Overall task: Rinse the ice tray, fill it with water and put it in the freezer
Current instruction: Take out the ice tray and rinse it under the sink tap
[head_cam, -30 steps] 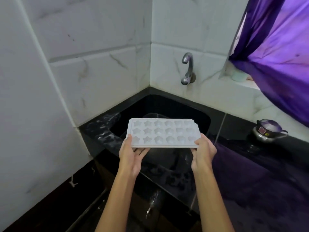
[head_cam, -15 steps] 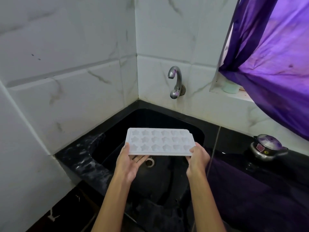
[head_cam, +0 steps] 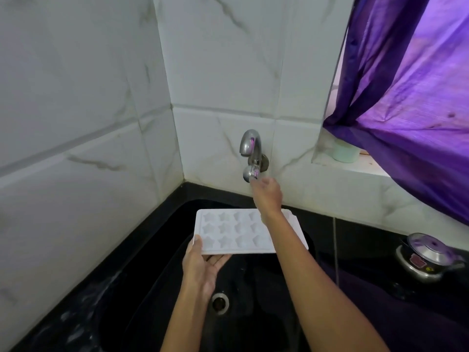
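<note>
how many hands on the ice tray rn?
1. The left hand holds the ice tray at its near-left corner, over the sink. The right hand is at the tap.

Left hand (head_cam: 203, 265): holds the white tray (head_cam: 236, 231) level by its near-left corner, thumb on the rim, above the black sink (head_cam: 152, 288).
Right hand (head_cam: 266, 193): reaches over the tray, fingertips at the tap (head_cam: 251, 153) handle; grip unclear.
Right worktop edge: steel pot (head_cam: 426, 257).
Sill: purple curtain (head_cam: 411, 97), pale cup (head_cam: 345, 152).
</note>
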A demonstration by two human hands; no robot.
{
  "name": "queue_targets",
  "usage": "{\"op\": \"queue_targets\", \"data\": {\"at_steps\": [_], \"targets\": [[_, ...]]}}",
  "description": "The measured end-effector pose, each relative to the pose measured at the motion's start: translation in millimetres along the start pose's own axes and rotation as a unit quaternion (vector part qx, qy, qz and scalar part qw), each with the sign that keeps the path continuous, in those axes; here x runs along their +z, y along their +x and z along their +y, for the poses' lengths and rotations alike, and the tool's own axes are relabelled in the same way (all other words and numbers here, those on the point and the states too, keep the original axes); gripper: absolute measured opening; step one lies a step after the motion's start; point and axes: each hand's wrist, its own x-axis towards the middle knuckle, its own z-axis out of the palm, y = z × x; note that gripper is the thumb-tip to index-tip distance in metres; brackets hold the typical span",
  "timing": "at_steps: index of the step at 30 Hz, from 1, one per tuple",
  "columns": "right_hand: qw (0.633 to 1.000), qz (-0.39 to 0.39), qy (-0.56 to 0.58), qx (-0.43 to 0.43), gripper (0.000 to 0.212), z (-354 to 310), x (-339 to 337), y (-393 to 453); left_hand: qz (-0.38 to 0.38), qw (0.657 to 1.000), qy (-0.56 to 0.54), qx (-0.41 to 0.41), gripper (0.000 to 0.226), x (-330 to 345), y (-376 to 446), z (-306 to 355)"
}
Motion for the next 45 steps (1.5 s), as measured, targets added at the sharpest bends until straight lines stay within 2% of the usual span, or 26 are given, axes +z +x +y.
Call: {"op": "queue_targets", "data": {"at_steps": [2, 4, 5, 6, 7, 8, 11, 15, 19, 21, 23, 25, 26, 28, 30, 32, 34, 36, 38, 39, 40, 42, 44, 45], "targets": [[0.997, -0.011, 0.04, 0.061, 0.022, -1.1, 11.8, 27.1, -0.004, 1.0, -0.003, -0.005, 0.028, 6.4, 14.5, 1.7], [0.978, -0.047, 0.149, 0.136, 0.018, 0.5, 21.5, 49.6, -0.005, 1.0, -0.01, -0.012, 0.026, 11.8, 26.0, 2.2], [0.958, -0.069, 0.22, 0.17, 0.023, 2.0, 25.6, 59.4, -0.005, 1.0, -0.014, -0.014, 0.025, 13.9, 31.1, 2.3], [0.937, -0.082, 0.277, 0.197, 0.037, 3.3, 29.1, 68.2, -0.007, 1.0, -0.016, -0.016, 0.024, 14.9, 36.2, 1.8], [0.916, -0.087, 0.328, 0.216, 0.048, 5.2, 31.6, 76.2, -0.008, 1.0, -0.017, -0.018, 0.024, 15.8, 40.7, 0.8], [0.902, -0.086, 0.36, 0.221, 0.05, 6.8, 32.7, 81.6, -0.01, 1.0, -0.016, -0.02, 0.024, 16.3, 44.5, -0.5], [0.901, -0.068, 0.372, 0.214, 0.037, 14.2, 33.6, 90.9, -0.016, 0.999, -0.01, -0.027, 0.024, 18.9, 52.7, -4.5], [0.934, -0.016, 0.297, 0.197, 0.044, 18.1, 36.1, 94.7, -0.024, 0.999, -0.007, -0.037, 0.027, 22.6, 58.6, -11.9], [0.966, 0.02, 0.2, 0.162, 0.033, 17.5, 42.4, 96.4, -0.022, 0.999, 0.0, -0.047, 0.028, 25.2, 60.8, -17.2], [0.991, 0.037, 0.079, 0.105, 0.032, 19.1, 45.5, 89.1, -0.022, 0.999, -0.001, -0.047, 0.028, 25.9, 61.6, -18.2], [0.994, 0.035, -0.1, 0.011, 0.052, 27.6, 48.3, 74.4, -0.02, 0.999, -0.003, -0.046, 0.03, 26.3, 62.7, -19.1], [0.954, 0.006, -0.284, -0.095, 0.073, 41.0, 53.8, 46.8, -0.018, 0.999, -0.007, -0.045, 0.031, 28.7, 62.6, -20.7], [0.937, -0.016, -0.326, -0.123, 0.075, 46.8, 56.9, 32.1, -0.019, 0.999, -0.006, -0.044, 0.032, 30.9, 62.0, -21.9], [0.903, -0.103, -0.386, -0.158, 0.064, 55.5, 59.8, 7.0, -0.015, 0.999, -0.005, -0.039, 0.033, 35.4, 60.8, -23.7], [0.837, -0.186, -0.474, -0.202, 0.055, 65.9, 54.8, -5.8, -0.002, 0.999, -0.01, -0.034, 0.033, 36.2, 61.2, -26.5], [0.794, -0.219, -0.532, -0.197, 0.059, 72.6, 38.5, -5.9, 0.01, 0.999, -0.006, -0.037, 0.032, 33.3, 60.8, -29.2], [0.788, -0.206, -0.562, -0.146, 0.071, 81.9, 18.0, 0.0, 0.017, 0.999, 0.003, -0.04, 0.032, 30.2, 56.6, -33.2], [0.812, -0.149, -0.56, -0.062, 0.081, 89.8, -2.6, 5.2, 0.033, 0.999, 0.011, -0.029, 0.03, 25.7, 51.6, -37.8], [0.823, -0.09, -0.561, 0.008, 0.082, 95.8, -11.9, 4.1, 0.047, 0.998, 0.026, -0.012, 0.03, 19.4, 47.3, -42.2], [0.822, -0.085, -0.562, 0.019, 0.081, 96.8, -8.9, 0.3, 0.052, 0.998, 0.033, -0.007, 0.03, 16.6, 45.7, -44.4], [0.827, -0.097, -0.554, 0.008, 0.08, 97.3, -0.9, -5.6, 0.06, 0.998, 0.036, -0.005, 0.03, 14.8, 44.8, -46.5], [0.835, -0.161, -0.521, -0.08, 0.076, 100.0, 20.6, -20.8, 0.078, 0.996, 0.04, 0.007, 0.03, 12.2, 44.9, -49.1], [0.809, -0.229, -0.512, -0.177, 0.071, 104.0, 34.6, -31.7, 0.094, 0.994, 0.044, 0.026, 0.029, 9.2, 47.0, -47.1], [0.8, -0.244, -0.513, -0.192, 0.071, 105.5, 35.3, -31.3, 0.096, 0.994, 0.044, 0.033, 0.029, 6.4, 47.7, -44.9]]}}
